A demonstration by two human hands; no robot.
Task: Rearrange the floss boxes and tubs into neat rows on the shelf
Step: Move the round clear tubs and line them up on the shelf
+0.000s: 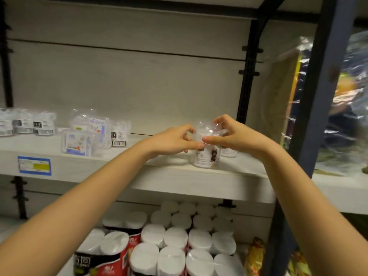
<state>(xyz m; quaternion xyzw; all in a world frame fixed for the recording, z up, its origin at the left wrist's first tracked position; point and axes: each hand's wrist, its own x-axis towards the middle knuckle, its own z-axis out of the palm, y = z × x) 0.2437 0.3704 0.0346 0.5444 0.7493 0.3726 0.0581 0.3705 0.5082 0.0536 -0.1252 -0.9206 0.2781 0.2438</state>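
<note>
Because the left hand [171, 139] and right hand [233, 134] pinch only the slick clear top of the tub [207, 157], it could slip or tip off the shelf [179, 177] edge, or knock the second tub [229, 153] just behind. Both hands curl round its lid, thumbs touching. Its body sits below them, near the shelf's right end, well apart from the boxes [79, 145].

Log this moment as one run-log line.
left hand: grips clear round plastic tub with cartoon label | right hand: grips same tub | tub: upright, right end of pale shelf | blue-and-white floss boxes: left, loosely grouped
</note>
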